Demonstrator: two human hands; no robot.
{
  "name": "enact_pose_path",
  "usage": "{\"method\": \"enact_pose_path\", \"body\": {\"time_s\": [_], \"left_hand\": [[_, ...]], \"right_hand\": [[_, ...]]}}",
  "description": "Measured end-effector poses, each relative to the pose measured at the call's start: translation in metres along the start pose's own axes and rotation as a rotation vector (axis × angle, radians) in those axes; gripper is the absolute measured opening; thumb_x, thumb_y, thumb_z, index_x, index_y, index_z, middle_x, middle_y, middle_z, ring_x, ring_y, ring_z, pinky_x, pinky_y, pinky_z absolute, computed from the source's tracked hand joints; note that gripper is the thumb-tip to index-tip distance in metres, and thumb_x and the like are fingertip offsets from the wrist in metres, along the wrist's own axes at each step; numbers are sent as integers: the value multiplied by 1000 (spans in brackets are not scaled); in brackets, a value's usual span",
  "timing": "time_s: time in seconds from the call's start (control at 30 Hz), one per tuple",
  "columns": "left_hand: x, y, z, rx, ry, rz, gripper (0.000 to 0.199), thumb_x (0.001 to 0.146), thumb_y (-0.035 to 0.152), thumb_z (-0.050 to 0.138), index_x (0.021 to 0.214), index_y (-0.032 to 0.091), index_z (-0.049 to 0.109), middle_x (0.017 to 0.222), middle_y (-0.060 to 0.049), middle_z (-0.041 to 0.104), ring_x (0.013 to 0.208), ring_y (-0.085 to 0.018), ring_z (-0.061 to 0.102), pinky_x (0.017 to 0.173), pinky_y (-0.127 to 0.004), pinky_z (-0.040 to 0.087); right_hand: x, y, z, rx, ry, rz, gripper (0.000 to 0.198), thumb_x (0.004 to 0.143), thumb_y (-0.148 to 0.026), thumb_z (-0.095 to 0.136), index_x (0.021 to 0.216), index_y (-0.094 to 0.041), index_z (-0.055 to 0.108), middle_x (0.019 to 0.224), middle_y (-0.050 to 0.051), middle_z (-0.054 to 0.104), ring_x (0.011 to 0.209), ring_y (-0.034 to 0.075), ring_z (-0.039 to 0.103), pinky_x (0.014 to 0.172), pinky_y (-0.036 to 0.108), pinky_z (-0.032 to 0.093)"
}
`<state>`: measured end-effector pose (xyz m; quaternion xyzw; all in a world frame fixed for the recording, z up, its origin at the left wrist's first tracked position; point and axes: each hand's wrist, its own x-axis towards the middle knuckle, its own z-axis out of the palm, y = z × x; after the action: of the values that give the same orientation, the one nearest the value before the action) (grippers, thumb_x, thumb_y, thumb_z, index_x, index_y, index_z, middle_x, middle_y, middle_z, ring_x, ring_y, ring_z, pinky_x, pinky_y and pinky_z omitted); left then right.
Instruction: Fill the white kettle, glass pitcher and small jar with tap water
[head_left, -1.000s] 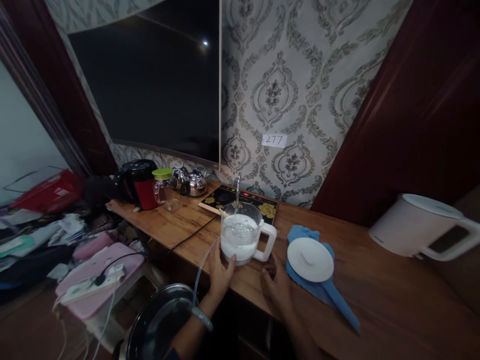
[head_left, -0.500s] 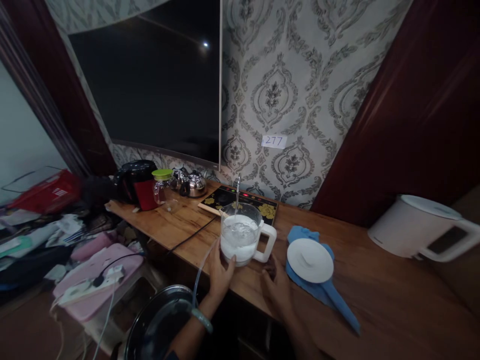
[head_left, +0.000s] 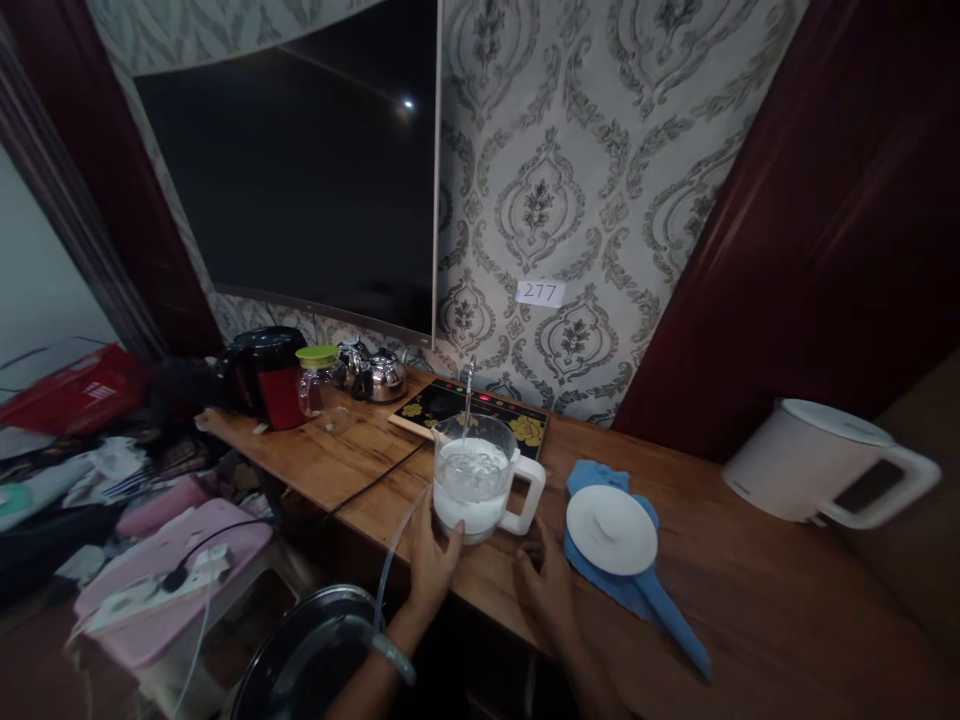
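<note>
Water runs from a thin metal spout (head_left: pixel 469 385) into a clear glass pitcher (head_left: pixel 471 500) with a white handle. The pitcher stands tilted slightly or level, I cannot tell which, at the table's front. My left hand (head_left: pixel 435 550) is wrapped round its lower left side, thumb against the glass. Below the handle, my right hand (head_left: pixel 546 580) hovers or rests by the table, fingers loosely bent and apart, holding nothing. A white round lid (head_left: pixel 611 530) with a knob lies on a blue cloth (head_left: pixel 651 590) to the right.
Behind the pitcher lies a black flowered electric hob (head_left: pixel 431 405). A white kettle (head_left: pixel 810 462) stands far right. At left are a green-lidded glass jug (head_left: pixel 318 385), steel teapot (head_left: pixel 386 375) and red-black kettle (head_left: pixel 281 385). Below are a dark basin (head_left: pixel 315 650) and pink stool (head_left: pixel 172 580).
The camera view has shifted slightly, so everything sits a little lower and further left. The water still runs, and both hands keep about the same places by the pitcher.
</note>
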<state>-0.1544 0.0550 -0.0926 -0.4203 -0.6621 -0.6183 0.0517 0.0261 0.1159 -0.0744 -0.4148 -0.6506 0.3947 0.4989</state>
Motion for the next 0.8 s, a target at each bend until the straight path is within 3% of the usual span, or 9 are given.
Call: {"method": "enact_pose_path", "body": {"time_s": [0.8], "left_hand": [[0, 4, -2, 15, -28, -4, 64, 92, 47, 60, 147, 17, 45, 147, -19, 55, 139, -34, 51, 115, -58, 43]], "right_hand": [[2, 6, -3, 7, -53, 30, 66, 78, -34, 57, 142, -16, 56, 90, 6, 74, 79, 23, 68, 75, 37, 57]]}}
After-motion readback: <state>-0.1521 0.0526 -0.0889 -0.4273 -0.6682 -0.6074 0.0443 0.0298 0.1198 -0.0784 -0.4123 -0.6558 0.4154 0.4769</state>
